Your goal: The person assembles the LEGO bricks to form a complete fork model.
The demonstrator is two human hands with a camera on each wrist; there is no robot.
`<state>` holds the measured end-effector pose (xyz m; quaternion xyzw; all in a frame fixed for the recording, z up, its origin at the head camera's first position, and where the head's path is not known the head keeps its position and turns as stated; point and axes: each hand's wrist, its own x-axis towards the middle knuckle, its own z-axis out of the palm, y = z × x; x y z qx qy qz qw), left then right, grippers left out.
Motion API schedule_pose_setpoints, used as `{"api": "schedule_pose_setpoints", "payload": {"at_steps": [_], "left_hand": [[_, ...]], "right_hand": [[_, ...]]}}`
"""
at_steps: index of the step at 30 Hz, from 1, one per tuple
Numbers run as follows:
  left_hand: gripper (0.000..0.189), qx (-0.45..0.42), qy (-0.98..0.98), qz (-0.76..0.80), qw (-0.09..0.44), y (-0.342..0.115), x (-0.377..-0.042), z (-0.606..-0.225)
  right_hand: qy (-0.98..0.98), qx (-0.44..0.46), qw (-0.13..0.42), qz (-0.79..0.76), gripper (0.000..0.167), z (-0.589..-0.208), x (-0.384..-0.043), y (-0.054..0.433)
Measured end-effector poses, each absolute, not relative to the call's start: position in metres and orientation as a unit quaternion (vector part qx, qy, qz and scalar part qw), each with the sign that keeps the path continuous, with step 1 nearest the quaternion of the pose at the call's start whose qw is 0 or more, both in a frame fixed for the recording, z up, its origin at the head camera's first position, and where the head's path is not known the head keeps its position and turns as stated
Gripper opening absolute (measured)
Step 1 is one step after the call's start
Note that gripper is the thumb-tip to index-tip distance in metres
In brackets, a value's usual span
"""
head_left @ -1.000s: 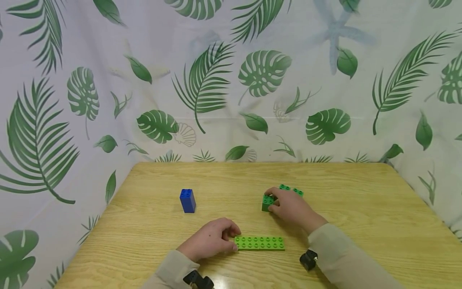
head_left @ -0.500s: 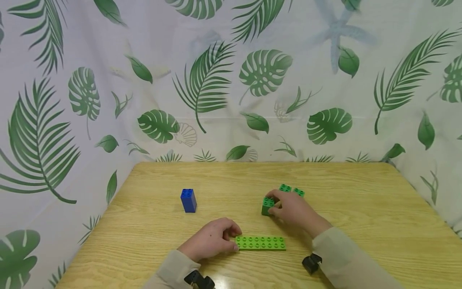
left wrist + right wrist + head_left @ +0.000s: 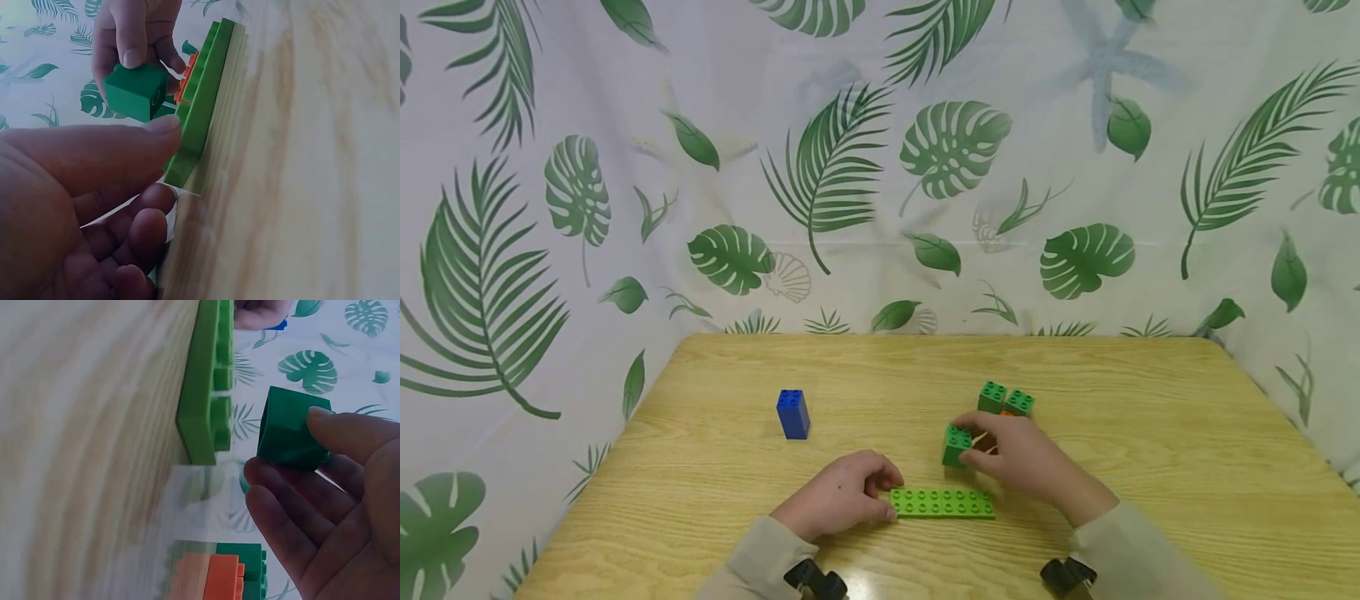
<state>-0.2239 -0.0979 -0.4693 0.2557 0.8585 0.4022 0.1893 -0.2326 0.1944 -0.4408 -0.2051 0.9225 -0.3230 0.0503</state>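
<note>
My right hand [image 3: 1030, 460] pinches a dark green building brick [image 3: 953, 447] between thumb and fingers. In the right wrist view the brick [image 3: 294, 428] is raised off the table, its hollow side turned toward the light green strip. That strip [image 3: 942, 503], flat and studded with a seam near its middle, lies lengthwise on the table in front of the held brick. At the strip's left end my left hand [image 3: 841, 495] holds it by the corners, thumb on the near one and index finger on the far one. The left wrist view shows the thumb against its end.
Two more dark green bricks [image 3: 992, 395] stand beyond my right hand, with an orange brick [image 3: 222, 578] beside them, mostly hidden by that hand in the head view. A tall blue block [image 3: 793, 415] stands upright at the left. Leaf-patterned cloth [image 3: 850, 167] hangs behind the wooden table.
My right hand has drawn the dark green brick away from the other green bricks, nearer to the light green strip, uncovering some orange. My left hand has stayed at the strip's end.
</note>
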Motion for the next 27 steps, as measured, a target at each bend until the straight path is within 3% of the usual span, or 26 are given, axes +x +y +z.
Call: {"api": "schedule_pose_setpoints", "payload": {"at_steps": [27], "left_hand": [[0.027,0.268,0.870,0.378,0.169,-0.097,-0.224,-0.471]], "right_hand": [[0.902,-0.266,0.083,-0.331,0.037,-0.446,-0.204,0.177]]}}
